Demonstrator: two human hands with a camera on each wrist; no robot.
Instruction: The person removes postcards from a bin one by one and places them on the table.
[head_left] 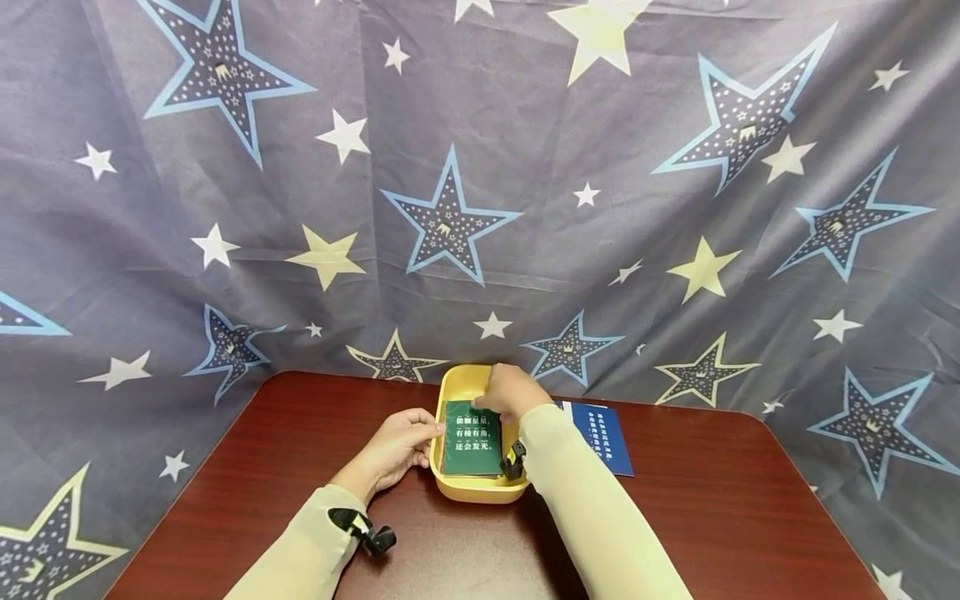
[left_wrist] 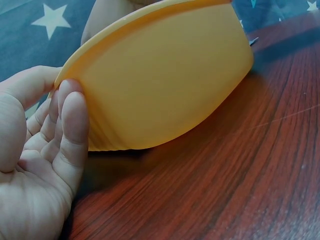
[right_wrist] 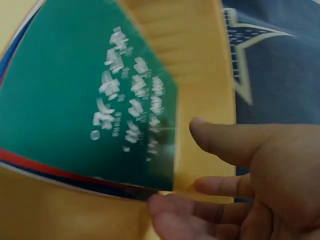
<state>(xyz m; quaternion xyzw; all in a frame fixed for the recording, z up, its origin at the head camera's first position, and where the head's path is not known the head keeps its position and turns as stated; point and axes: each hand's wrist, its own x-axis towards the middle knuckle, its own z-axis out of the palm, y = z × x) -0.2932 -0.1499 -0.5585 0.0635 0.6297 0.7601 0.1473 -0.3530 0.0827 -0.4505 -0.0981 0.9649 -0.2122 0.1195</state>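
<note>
At tray rim [head_left: 480, 492], left hand [head_left: 395, 448] pinching

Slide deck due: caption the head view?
Left hand grips a yellow rectangular plastic tray while the right hand reaches over the green card printed in white inside.

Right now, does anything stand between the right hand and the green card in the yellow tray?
Nothing visible does: the right hand is over the yellow tray, its fingertips close by a corner of the green card.

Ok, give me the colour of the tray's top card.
The top card is green with white Chinese lettering, clearest in the head view.
</note>
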